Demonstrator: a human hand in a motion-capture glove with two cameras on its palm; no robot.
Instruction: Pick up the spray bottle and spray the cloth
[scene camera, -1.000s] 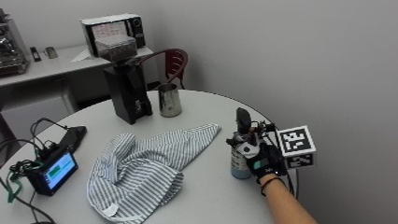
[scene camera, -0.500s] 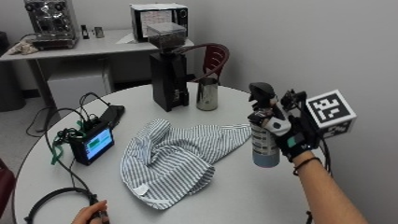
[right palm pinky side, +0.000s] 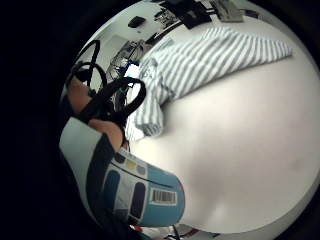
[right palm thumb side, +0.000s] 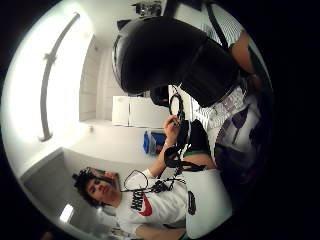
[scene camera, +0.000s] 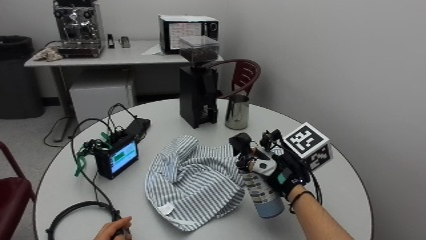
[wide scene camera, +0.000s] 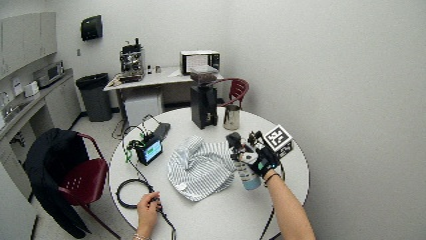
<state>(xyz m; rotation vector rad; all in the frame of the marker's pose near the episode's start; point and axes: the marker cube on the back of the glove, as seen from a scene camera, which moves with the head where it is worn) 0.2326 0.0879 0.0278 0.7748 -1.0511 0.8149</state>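
Spray bottle (scene camera: 264, 197), cylindrical, black nozzle, held upright by gloved right hand (scene camera: 279, 172), fingers curled around it, beside crumpled striped cloth (scene camera: 193, 185).

We see the gloved right hand (scene camera: 283, 175) w/ fingers (scene camera: 256, 162) curled round the spray bottle (scene camera: 261, 192), held above the round white bench (scene camera: 333, 175), black nozzle toward the striped cloth (scene camera: 193, 182). Cloth lies crumpled mid-bench, just beside the bottle. Left of the cloth: small screen device (scene camera: 116, 159) w/ cables. Behind the cloth: black grinder (scene camera: 198, 82) and metal jug (scene camera: 236, 112), side by side. The bare hand (scene camera: 113, 231) rests at the bench's near edge, by a black cable loop (scene camera: 73, 220).
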